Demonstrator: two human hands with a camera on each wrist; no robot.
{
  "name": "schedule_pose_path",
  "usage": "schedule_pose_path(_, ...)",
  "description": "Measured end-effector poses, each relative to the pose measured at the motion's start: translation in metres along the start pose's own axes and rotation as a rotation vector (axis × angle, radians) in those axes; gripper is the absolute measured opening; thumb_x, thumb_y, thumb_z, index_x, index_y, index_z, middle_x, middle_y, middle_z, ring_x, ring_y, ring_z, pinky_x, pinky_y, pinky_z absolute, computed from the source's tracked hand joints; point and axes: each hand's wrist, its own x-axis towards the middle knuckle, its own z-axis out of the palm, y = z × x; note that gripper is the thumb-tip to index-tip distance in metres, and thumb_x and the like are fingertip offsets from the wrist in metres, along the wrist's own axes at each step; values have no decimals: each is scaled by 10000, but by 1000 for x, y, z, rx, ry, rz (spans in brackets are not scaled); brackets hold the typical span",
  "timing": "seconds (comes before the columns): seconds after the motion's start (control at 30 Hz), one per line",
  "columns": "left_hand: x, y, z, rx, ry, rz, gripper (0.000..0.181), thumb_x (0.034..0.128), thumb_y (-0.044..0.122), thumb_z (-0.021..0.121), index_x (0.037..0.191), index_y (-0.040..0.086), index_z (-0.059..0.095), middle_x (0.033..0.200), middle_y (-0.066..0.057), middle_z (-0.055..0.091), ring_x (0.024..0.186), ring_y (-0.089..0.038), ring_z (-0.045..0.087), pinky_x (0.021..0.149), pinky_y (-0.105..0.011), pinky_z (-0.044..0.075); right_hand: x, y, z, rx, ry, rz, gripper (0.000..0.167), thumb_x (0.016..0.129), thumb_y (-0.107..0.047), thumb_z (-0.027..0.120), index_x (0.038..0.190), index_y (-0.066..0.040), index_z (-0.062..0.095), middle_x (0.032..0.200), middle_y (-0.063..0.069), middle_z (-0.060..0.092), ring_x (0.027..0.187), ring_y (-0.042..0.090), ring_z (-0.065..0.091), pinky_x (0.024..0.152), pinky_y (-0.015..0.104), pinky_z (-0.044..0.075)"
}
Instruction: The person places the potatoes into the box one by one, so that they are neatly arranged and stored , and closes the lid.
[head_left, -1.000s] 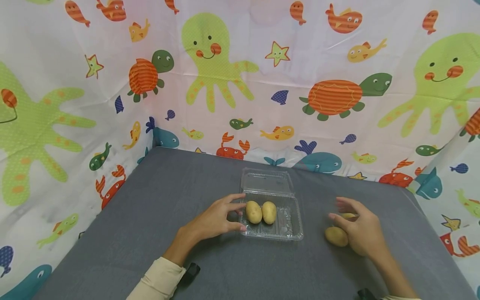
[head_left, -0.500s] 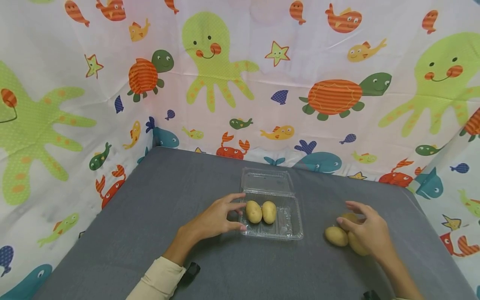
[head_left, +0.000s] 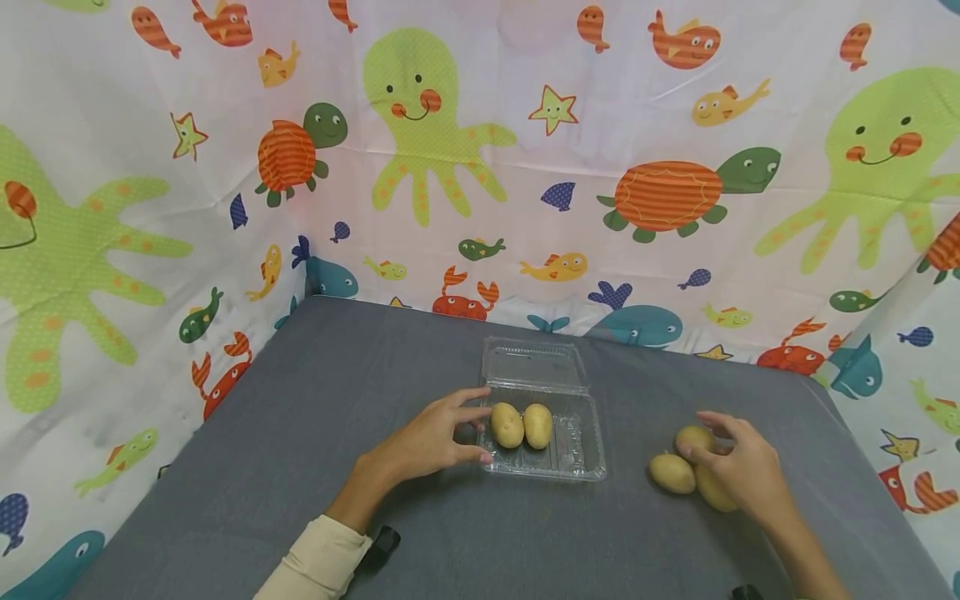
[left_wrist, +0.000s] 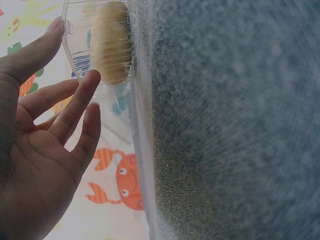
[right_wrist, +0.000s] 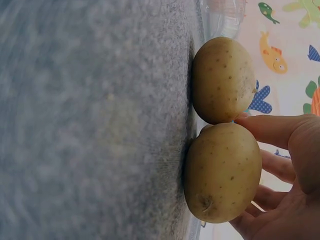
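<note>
Your right hand (head_left: 742, 468) had shifted slightly right and towards you compared with a second earlier, baring more of the rear potato (head_left: 691, 437), while your left hand (head_left: 441, 429) and the clear plastic clamshell (head_left: 573, 435) had stayed put. In the head view, the clamshell's lid (head_left: 534, 367) lay folded back on the far side, and the left boxed potato (head_left: 507, 426) and right boxed potato (head_left: 537, 426) sat side by side inside, with bare floor to their right. On the grey tabletop (head_left: 525, 542), well apart from the box, the rear potato, the front-left potato (head_left: 671, 473) and the near potato (head_left: 715, 490) were clustered together; your right thumb and fingers curved about the rear one, a moderate gap between their tips. In the left wrist view, your left fingers were spread wide, their tips at the clamshell's rim and wall without wrapping it, seemingly to steady it. In the right wrist view, the front-left and near potatoes hid nearly all of the third, so I could not tell whether you had a hold on it. You seemed to be at the step of picking up a potato; the next move called for a firm pinch that spared the neighbours a nudge, then a lift towards the box's bare floor.
</note>
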Motion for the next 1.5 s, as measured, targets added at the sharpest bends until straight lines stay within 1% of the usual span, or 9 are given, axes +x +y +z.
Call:
schedule_pose_path(0.17,0,-1,0,-8,2,2,759,918,332,861,1556,75,540,1649,-76,439,1244,-164,651,955,-453,533,2,4,1,-19,-21,15,652,895,-335,880,1371,43,644,1296,320,630,1162,513,640,907,668,506)
schedule_pose_path(0.3,0,-2,0,1,3,2,769,919,327,860,1563,68,528,1638,-82,452,1244,-173,651,946,-445,529,2,7,0,-25,-51,27,643,909,-360,860,1363,42,647,1295,319,642,1167,516,640,908,677,476)
schedule_pose_path(0.47,0,-2,0,5,1,-1,777,922,337,857,1569,71,520,1641,-83,447,1251,-176,649,966,-456,531,6,7,-3,-38,-117,50,646,928,-388,834,1381,28,635,1321,324,647,1154,507,656,877,654,492)
schedule_pose_path(0.57,1,0,0,3,0,-8,775,921,342,858,1569,80,523,1648,-78,439,1255,-174,647,998,-481,526,7,7,-4,-42,-139,59,645,933,-381,827,1396,21,625,1337,331,642,1152,503,662,861,638,506)
schedule_pose_path(0.67,1,1,0,7,-1,-12,770,920,350,858,1566,87,530,1651,-71,436,1259,-173,647,1038,-506,509,8,6,-3,-46,-133,55,622,928,-355,830,1388,14,635,1313,331,656,1128,489,678,837,612,519)
schedule_pose_path(0.8,1,2,-1,8,-2,-10,781,920,356,857,1570,83,523,1653,-74,438,1267,-174,650,1045,-509,508,8,7,-3,-48,-121,49,590,920,-323,834,1371,11,650,1291,333,669,1107,484,691,813,592,530)
schedule_pose_path(1.07,0,2,0,10,6,-9,735,918,346,860,1545,104,562,1660,-52,427,1247,-146,653,1009,-460,522,8,7,-3,-45,-107,41,570,916,-317,841,1350,10,666,1266,334,685,1084,480,702,779,568,540)
schedule_pose_path(1.2,0,2,0,5,6,-2,739,922,326,858,1553,97,548,1654,-65,433,1240,-151,658,972,-435,528,7,6,-2,-33,-97,50,583,917,-324,846,1351,19,662,1276,344,676,1096,493,695,791,573,540)
schedule_pose_path(1.5,-1,2,0,2,-2,-10,753,923,343,856,1560,95,540,1664,-69,420,1249,-159,656,994,-452,535,7,2,-1,-9,-55,62,608,902,-318,868,1363,16,655,1290,361,661,1133,529,682,849,637,526)
